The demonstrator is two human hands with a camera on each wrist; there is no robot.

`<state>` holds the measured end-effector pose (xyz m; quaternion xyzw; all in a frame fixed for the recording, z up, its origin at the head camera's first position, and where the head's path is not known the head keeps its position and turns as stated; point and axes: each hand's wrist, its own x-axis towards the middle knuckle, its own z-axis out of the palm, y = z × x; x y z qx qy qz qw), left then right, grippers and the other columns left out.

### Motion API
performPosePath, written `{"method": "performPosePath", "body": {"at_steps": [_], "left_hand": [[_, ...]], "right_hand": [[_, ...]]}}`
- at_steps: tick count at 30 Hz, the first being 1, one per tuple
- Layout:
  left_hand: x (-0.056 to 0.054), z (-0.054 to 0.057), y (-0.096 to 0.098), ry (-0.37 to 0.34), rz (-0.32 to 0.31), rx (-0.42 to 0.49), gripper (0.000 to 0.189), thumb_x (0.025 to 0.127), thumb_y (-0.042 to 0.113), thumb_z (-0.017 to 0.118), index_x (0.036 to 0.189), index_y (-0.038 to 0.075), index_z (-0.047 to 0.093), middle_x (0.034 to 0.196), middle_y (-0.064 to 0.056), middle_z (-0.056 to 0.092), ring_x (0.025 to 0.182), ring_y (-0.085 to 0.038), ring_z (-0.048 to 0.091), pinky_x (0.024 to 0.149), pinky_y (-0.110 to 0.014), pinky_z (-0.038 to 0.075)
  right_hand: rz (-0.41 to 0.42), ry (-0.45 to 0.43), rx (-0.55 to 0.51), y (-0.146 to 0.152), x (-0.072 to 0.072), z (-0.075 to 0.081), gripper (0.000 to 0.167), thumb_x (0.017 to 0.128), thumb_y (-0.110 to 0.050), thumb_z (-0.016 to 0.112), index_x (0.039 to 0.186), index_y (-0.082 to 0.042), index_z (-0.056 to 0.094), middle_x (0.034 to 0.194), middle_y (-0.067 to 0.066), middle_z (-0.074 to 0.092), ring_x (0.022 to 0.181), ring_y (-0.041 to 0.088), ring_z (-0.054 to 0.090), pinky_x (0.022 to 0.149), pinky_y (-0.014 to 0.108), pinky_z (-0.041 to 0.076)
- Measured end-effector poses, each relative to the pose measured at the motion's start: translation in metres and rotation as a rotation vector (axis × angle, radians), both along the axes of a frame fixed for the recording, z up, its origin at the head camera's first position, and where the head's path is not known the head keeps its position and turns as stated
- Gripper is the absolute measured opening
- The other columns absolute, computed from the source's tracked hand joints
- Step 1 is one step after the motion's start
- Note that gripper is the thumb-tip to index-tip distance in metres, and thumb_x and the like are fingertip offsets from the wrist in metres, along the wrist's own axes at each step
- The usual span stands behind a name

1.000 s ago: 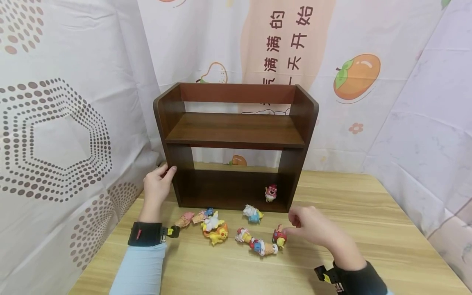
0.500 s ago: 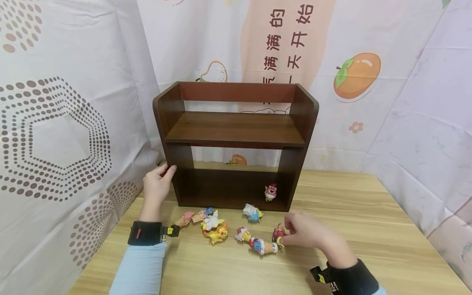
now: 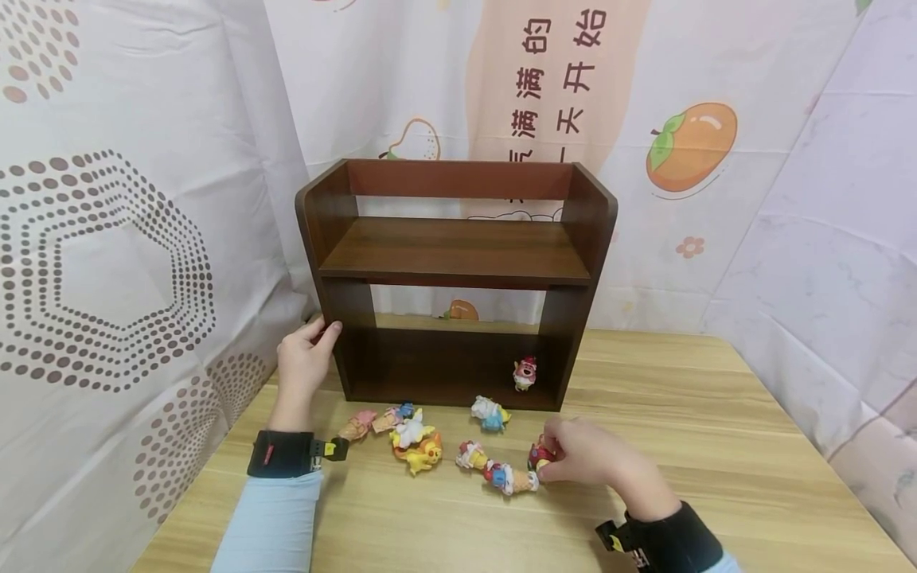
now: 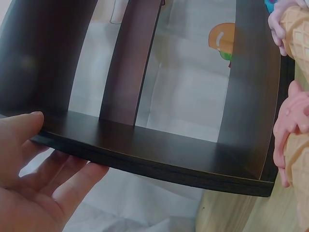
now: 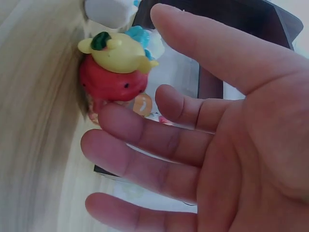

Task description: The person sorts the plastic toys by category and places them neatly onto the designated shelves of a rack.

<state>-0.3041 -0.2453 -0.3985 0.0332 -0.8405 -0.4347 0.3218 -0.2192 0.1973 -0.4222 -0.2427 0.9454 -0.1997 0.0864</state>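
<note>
Shifted toward eight o'clock, my right hand [image 3: 586, 454] spreads beside the red figurine [image 5: 112, 82]; my left hand [image 3: 304, 362] grips the shelf [image 3: 454, 247].

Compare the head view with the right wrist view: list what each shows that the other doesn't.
Only the head view: the left hand gripping the shelf's side, and the blue sleeve.
Only the right wrist view: the palm and the green patch on the red and yellow toy.
Both: the right hand, that toy, the shelf and the table.
</note>
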Motion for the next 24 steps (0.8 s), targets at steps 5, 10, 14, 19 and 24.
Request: {"method": "performPosePath", "body": {"at_steps": [5, 10, 14, 19, 24], "left_hand": [[-0.0003, -0.0004, 0.0001, -0.004, 0.007, 0.001, 0.039, 0.098, 0.031, 0.071, 0.127, 0.006, 0.071, 0.104, -0.018, 0.075, 0.077, -0.031, 0.073, 0.062, -0.008, 0.042], [-0.0003, -0.0002, 0.0003, 0.003, 0.003, 0.01, 0.038, 0.097, 0.03, 0.071, 0.126, 0.005, 0.071, 0.1, -0.018, 0.075, 0.073, -0.029, 0.073, 0.059, -0.007, 0.043], [-0.0002, -0.0001, 0.0004, 0.005, 0.007, 0.005, 0.037, 0.097, 0.03, 0.071, 0.125, 0.005, 0.072, 0.099, -0.017, 0.076, 0.073, -0.028, 0.072, 0.06, -0.008, 0.043], [-0.0001, -0.0002, 0.0004, 0.0, 0.02, -0.008, 0.037, 0.098, 0.031, 0.071, 0.125, 0.007, 0.072, 0.097, -0.016, 0.076, 0.074, -0.028, 0.071, 0.062, -0.01, 0.043], [-0.0001, 0.0002, 0.0008, 0.003, 0.018, -0.009, 0.037, 0.097, 0.031, 0.071, 0.125, 0.006, 0.072, 0.098, -0.016, 0.076, 0.073, -0.028, 0.072, 0.061, -0.009, 0.043]], "right_hand": [[-0.01, -0.005, 0.002, -0.0018, -0.0007, -0.0033, 0.038, 0.075, -0.032, 0.09, 0.085, -0.016, 0.057, 0.068, -0.006, 0.049, 0.062, 0.01, 0.044, 0.057, 0.029, 0.036], [-0.011, 0.002, 0.012, -0.0027, -0.0018, -0.0055, 0.039, 0.074, -0.033, 0.091, 0.085, -0.016, 0.057, 0.068, -0.005, 0.05, 0.063, 0.012, 0.045, 0.057, 0.031, 0.037], [-0.02, 0.003, 0.025, -0.0036, -0.0029, -0.0067, 0.04, 0.073, -0.035, 0.091, 0.085, -0.017, 0.057, 0.069, -0.006, 0.05, 0.064, 0.011, 0.046, 0.058, 0.031, 0.038], [-0.025, -0.001, 0.022, -0.0049, -0.0032, -0.007, 0.038, 0.073, -0.033, 0.089, 0.085, -0.017, 0.057, 0.069, -0.006, 0.051, 0.063, 0.011, 0.046, 0.058, 0.031, 0.038], [-0.037, 0.0, 0.024, -0.0053, -0.0029, -0.0075, 0.038, 0.074, -0.031, 0.09, 0.085, -0.017, 0.057, 0.07, -0.006, 0.051, 0.063, 0.012, 0.046, 0.058, 0.031, 0.038]]}}
